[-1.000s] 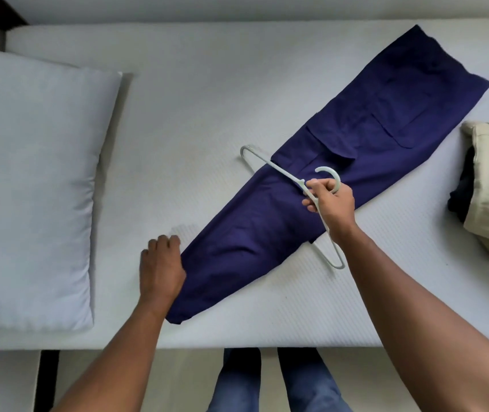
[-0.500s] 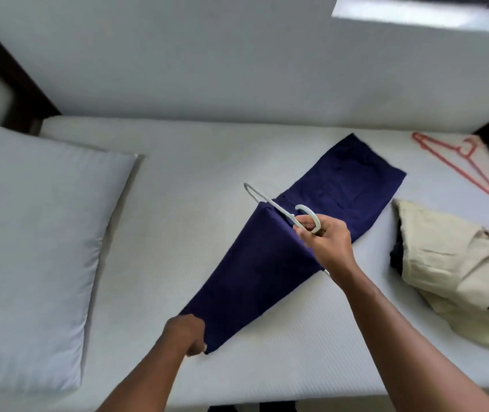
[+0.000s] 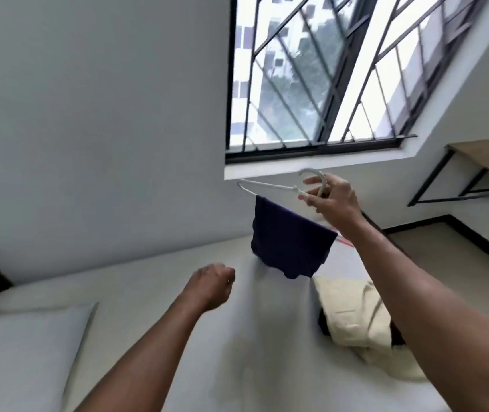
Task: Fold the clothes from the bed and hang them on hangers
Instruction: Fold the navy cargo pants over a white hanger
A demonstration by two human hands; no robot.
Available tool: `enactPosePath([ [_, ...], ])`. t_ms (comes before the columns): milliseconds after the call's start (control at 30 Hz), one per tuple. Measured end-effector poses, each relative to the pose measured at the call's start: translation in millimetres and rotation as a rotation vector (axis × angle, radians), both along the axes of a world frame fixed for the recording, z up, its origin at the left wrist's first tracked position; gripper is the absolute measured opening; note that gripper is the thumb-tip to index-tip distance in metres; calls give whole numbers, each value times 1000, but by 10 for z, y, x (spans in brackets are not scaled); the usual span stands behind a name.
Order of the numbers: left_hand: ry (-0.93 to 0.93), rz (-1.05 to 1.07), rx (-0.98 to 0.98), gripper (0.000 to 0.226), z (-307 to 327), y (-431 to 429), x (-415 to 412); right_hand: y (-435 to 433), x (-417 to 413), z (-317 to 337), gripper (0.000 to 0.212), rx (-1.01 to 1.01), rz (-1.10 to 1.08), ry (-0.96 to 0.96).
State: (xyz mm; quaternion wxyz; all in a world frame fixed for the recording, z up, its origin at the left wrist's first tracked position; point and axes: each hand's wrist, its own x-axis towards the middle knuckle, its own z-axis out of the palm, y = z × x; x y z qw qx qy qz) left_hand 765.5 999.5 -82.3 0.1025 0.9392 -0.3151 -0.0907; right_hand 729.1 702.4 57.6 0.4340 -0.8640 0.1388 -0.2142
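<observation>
My right hand (image 3: 331,200) grips the neck of a pale hanger (image 3: 270,184), just under its hook, and holds it up in the air above the bed (image 3: 160,281). Dark blue trousers (image 3: 289,245) hang folded over the hanger's bar, clear of the mattress. Lower and to the left, my left hand (image 3: 212,285) hovers over the bed with curled fingers and holds nothing. A cream garment (image 3: 353,313) lies crumpled on the bed to the right, with something dark under it.
A white pillow (image 3: 26,352) lies at the near left. A barred window (image 3: 326,72) is set in the wall beyond the bed. A wooden desk with a black frame (image 3: 475,173) stands at the right. A bit of a red hanger (image 3: 344,242) shows behind the trousers.
My right hand has lifted the hanger with the blue trousers off the bed into the air. My left hand let go of the trouser leg and rose. The view has tilted up.
</observation>
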Motion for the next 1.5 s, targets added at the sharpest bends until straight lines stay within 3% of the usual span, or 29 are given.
enactPosePath([
  [300, -385, -244, -312, 27, 2274, -600, 95, -342, -556, 1875, 45, -109, -127, -168],
  [533, -429, -496, -845, 23, 3369, -1133, -651, -251, -1435, 2894, 52, -160, -101, -158],
  [633, -381, -536, -1035, 22, 3647, -1352, -1114, -108, -1935, 3178, 58, -174, -73, -125],
  [733, -364, -561, -1103, 18, 3827, -1465, -1566, 86, -2483, 3355, 64, -167, -57, -116],
  [867, -557, -561, -1197, 6, 4005, -1467, -2188, 240, -3213, 3460, 67, -156, -47, -128],
  [1033, -531, -506, -1234, 41, 4146, -1572, -2923, 425, -4132, 3543, 64, -100, -81, -101],
  [1400, -461, -1073, -1221, 15, 4762, -1841, -4509, 1178, -6306, 4007, 54, -108, -491, -127],
  [1500, -343, -1161, -1291, 13, 4881, -1831, -4995, 1487, -6868, 4089, 48, -141, -644, -13],
])
